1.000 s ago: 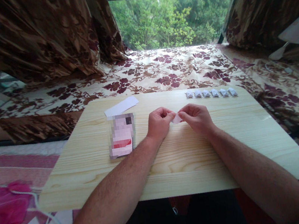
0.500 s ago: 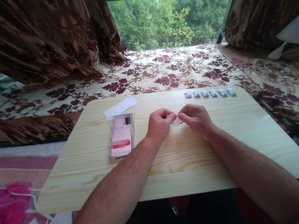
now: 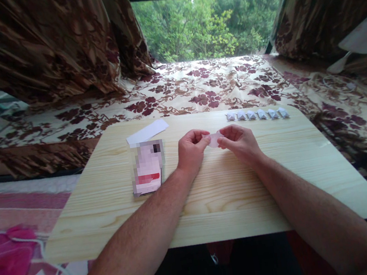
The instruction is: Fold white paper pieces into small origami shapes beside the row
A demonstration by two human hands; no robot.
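Wooden table (image 3: 215, 207): left hand (image 3: 191, 151) and right hand (image 3: 240, 143) pinch paper piece (image 3: 215, 139) between fingertips, lifted for folding.

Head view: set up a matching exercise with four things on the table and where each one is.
Things:
1. small paper piece
2. row of folded papers
3. white paper strip
4. phone

Places:
a. far right part of the table
b. lying flat, left of the left hand
c. pinched between left hand and right hand
d. near the far edge, just beyond the phone

Pairs: 1-c, 2-a, 3-d, 4-b
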